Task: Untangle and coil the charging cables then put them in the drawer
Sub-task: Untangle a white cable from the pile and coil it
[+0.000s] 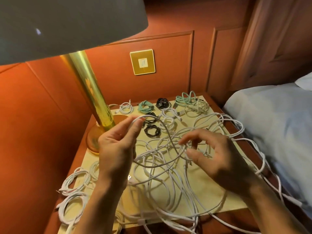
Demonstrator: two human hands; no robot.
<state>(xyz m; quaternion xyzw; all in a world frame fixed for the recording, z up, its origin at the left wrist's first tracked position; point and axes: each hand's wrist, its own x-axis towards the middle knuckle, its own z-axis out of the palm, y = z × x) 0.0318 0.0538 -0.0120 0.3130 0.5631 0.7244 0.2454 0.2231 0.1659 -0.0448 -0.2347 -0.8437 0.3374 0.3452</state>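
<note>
Head view: left hand [116,146] fingers pinch grey cable [162,129], which arcs right toward released right hand [217,154] above the tangle [168,174].

Left hand [116,146] raised, palm inward, thumb and forefinger pinched together. Right hand [217,154] beside it, fingers loosely curled, spread apart.

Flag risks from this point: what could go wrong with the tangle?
1. The left hand lifts a grey cable that loops back into the white tangle; pulling could tighten knots.
2. White loops hang over the nightstand's right edge and may slide off.
3. Tugging could drag the finished black coil nearby.
</note>
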